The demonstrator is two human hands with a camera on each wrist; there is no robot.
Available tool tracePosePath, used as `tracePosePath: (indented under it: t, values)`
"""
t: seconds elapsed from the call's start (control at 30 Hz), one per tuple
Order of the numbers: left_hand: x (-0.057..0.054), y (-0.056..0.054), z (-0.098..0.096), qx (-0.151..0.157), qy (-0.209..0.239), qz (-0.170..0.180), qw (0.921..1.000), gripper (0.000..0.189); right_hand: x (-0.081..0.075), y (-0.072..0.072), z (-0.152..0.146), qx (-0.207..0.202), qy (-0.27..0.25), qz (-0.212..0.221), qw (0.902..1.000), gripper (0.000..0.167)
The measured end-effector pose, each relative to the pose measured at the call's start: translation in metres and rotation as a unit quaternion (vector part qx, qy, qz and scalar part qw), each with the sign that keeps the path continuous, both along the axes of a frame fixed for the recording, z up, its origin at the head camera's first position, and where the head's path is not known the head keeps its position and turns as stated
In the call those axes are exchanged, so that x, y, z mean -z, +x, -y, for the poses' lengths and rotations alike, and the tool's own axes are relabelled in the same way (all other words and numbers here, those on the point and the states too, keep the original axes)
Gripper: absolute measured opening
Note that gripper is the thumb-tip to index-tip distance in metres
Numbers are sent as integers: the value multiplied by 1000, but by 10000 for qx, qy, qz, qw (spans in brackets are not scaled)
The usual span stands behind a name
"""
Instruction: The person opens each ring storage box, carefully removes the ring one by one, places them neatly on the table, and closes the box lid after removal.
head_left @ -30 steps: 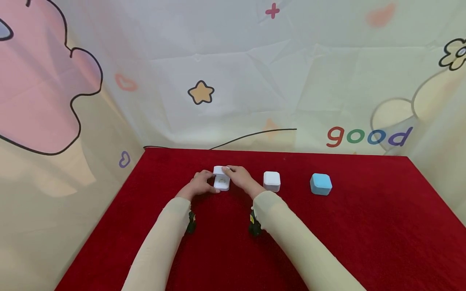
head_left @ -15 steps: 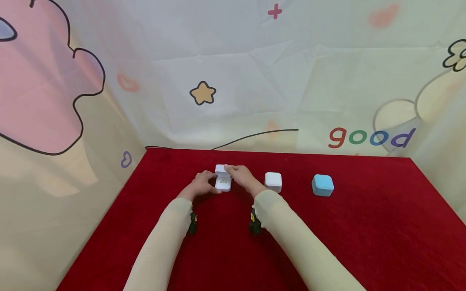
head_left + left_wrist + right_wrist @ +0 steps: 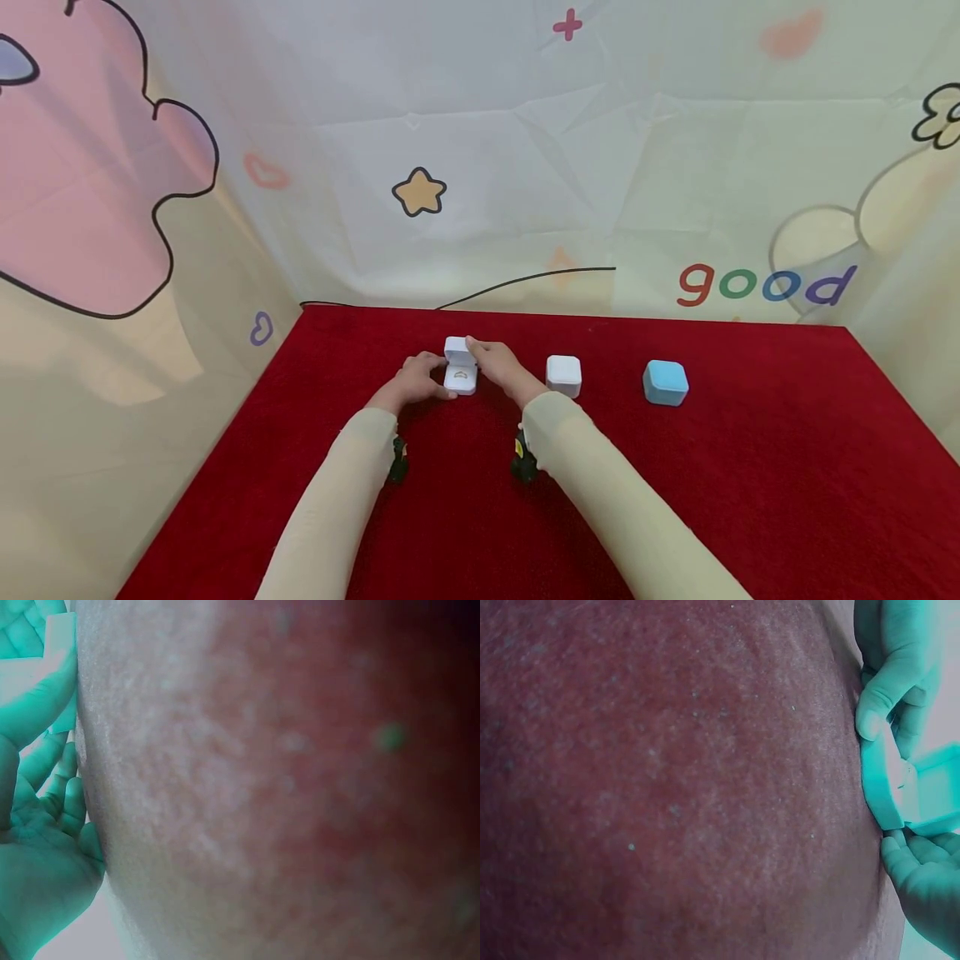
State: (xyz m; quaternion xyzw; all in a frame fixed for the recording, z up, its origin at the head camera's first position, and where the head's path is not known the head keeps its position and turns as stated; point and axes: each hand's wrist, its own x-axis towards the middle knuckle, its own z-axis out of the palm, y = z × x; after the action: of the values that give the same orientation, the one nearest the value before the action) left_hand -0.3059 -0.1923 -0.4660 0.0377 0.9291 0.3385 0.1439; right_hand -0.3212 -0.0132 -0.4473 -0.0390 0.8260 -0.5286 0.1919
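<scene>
Three small boxes stood in a loose row on a red cloth [image 3: 765, 492] that covered the tabletop. The leftmost, an open white ring box [image 3: 467, 388], sat near the far edge, its lid [image 3: 455, 350] raised and a gold-coloured ring [image 3: 460, 375] inside. The left hand [image 3: 412, 381] gripped its base between thumb and fingers; the right hand [image 3: 501, 367] pinched the lid's right edge, though fingers behind it were hidden. A closed white box [image 3: 563, 375] stood just beside the right wrist, and a closed blue box [image 3: 665, 382] farther right. Behind the table hung a pale, creased curtain [image 3: 510, 183], printed with a yellow star [image 3: 420, 192], a pink shape [image 3: 82, 158] and the word "good" in coloured letters. Light sleeves [image 3: 622, 492] covered both forearms.
</scene>
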Motion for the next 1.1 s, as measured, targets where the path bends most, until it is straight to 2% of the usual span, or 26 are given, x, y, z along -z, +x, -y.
tracePosePath:
  t: [0.4,0.63,0.83,1.1]
  values:
    - [-2,0,-1,-2,8,2,10000,65,0,0,-4,-76,-488,296,9983,59]
    - [0,0,1,-29,-16,1,10000,66,1,-1,-1,39,-500,393,9980,60]
    - [2,0,2,-20,-17,-24,10000,64,3,-1,-1,62,-478,335,9983,61]
    - [-3,4,-1,-44,15,-39,10000,63,1,2,-1,99,-528,215,9983,62]
